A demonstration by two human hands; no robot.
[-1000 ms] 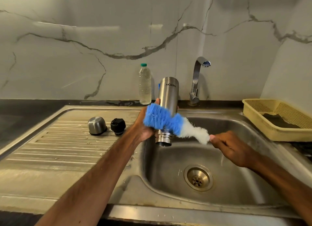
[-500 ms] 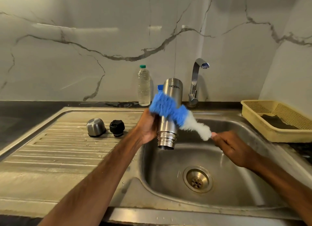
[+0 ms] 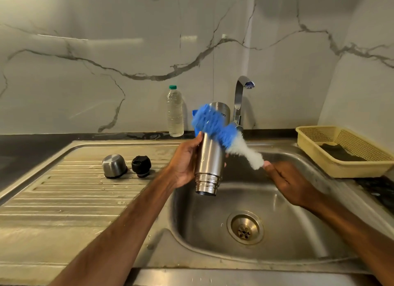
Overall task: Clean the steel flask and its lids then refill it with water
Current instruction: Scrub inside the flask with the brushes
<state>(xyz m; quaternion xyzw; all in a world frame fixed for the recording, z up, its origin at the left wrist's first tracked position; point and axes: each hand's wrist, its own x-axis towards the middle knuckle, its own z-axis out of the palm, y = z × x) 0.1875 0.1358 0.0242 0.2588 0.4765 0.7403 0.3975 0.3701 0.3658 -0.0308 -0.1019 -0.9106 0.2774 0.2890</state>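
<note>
Half flask [image 3: 207, 157] logo hid, brush [image 3: 211, 122] v. blurry.

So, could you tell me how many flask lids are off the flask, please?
2. The steel cap lid sits on the draining board left of the sink; the black stopper lid stands just to its right. No others show.

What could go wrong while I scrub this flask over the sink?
The flask, held mouth down in just the left hand, could slip and drop into the sink. The brush in the right hand is close to the water bottle and tap and might knock the bottle over.
</note>
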